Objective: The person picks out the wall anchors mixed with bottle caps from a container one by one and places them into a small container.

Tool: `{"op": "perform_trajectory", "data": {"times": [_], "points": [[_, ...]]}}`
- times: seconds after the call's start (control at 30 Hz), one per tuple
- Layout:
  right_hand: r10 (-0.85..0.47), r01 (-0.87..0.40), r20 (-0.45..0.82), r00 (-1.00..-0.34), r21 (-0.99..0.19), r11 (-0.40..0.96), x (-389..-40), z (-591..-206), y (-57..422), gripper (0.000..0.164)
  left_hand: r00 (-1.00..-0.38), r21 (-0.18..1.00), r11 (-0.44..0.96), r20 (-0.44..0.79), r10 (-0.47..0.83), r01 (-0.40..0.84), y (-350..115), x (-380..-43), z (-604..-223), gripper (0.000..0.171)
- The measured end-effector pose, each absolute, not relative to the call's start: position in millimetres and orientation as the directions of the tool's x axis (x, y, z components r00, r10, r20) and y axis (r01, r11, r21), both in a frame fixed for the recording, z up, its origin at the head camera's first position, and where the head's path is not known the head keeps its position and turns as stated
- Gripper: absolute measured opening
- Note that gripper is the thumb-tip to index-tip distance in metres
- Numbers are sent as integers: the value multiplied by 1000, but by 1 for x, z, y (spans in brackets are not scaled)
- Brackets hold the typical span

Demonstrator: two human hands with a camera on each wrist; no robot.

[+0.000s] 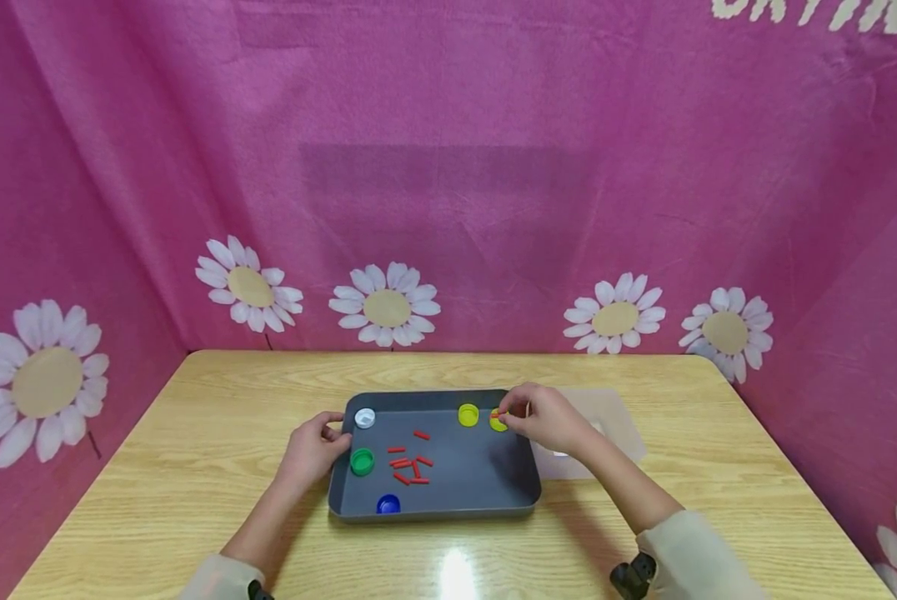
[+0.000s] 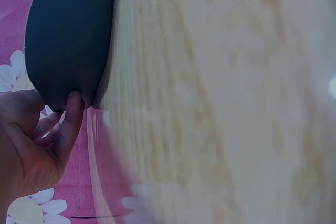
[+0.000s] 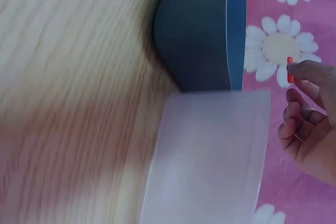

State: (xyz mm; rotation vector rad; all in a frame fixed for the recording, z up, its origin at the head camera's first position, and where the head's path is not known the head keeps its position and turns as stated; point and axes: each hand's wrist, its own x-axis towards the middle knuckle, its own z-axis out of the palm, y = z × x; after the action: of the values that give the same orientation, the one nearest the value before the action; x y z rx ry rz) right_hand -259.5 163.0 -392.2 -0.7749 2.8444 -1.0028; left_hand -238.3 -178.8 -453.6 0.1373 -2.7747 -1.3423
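A dark grey rectangular tray (image 1: 471, 475) lies on the wooden table. My left hand (image 1: 315, 448) holds its left rim between thumb and fingers, which the left wrist view shows at the tray's edge (image 2: 71, 40). Above the tray's far right corner, my right hand (image 1: 549, 417) pinches a small red stick (image 3: 290, 70) between thumb and forefinger. Just below that stick sits a yellow cap (image 1: 498, 424), partly covered by the fingers. Several more red sticks (image 1: 416, 469) lie scattered left of the tray's middle.
Another yellow cap (image 1: 468, 415) stands along the far side. Down the tray's left side are a white cap (image 1: 364, 418), a green cap (image 1: 362, 462) and a blue cap (image 1: 388, 504). A translucent flat piece (image 3: 205, 156) lies right of the tray. Pink flowered cloth (image 1: 448, 208) surrounds the table.
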Motion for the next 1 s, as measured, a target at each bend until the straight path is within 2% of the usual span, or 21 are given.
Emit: {"op": "perform_trajectory", "data": {"times": [0.5, 0.73, 1.0], "points": [[-392, -421, 181, -902, -570, 706, -273, -397, 205, 5, -994, 782, 619, -15, -107, -79, -180, -239, -452, 41], [-363, -358, 113, -925, -581, 731, -278, -405, 215, 6, -994, 784, 616, -16, -105, -77, -180, -239, -452, 41], [-337, -331, 105, -936, -592, 735, -281, -418, 222, 7, -994, 781, 621, -6, -105, -70, -180, -238, -454, 40]]}}
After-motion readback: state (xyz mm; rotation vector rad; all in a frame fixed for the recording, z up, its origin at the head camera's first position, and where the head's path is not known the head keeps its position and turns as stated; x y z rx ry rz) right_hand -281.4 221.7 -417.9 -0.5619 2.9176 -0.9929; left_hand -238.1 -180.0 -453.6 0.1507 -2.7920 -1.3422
